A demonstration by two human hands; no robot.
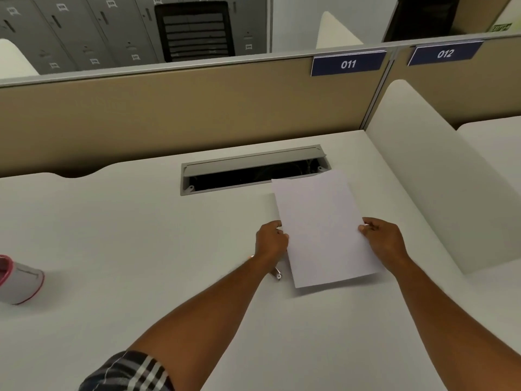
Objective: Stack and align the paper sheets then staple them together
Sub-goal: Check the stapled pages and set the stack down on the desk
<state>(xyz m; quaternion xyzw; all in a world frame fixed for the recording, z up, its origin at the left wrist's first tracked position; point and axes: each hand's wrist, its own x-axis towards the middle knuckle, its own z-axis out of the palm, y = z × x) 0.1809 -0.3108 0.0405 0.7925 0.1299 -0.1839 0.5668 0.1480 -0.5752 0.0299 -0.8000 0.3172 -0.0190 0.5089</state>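
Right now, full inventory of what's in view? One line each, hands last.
paper sheets: one stack, sheet count unclear, white, held above the desk, right of centre
metal object: one, silver, on the desk under the left wrist, mostly hidden
desk: one, white
cable tray: one, grey, lid open, set into the desk behind the sheets
cup: one, white with red rim, lying on its side at the desk's left edge
partition: tan, behind the desk
number plates: two, blue, 011 and 012, atop the partition
left hand: gripping the sheets' left edge
right hand: gripping the sheets' right edge
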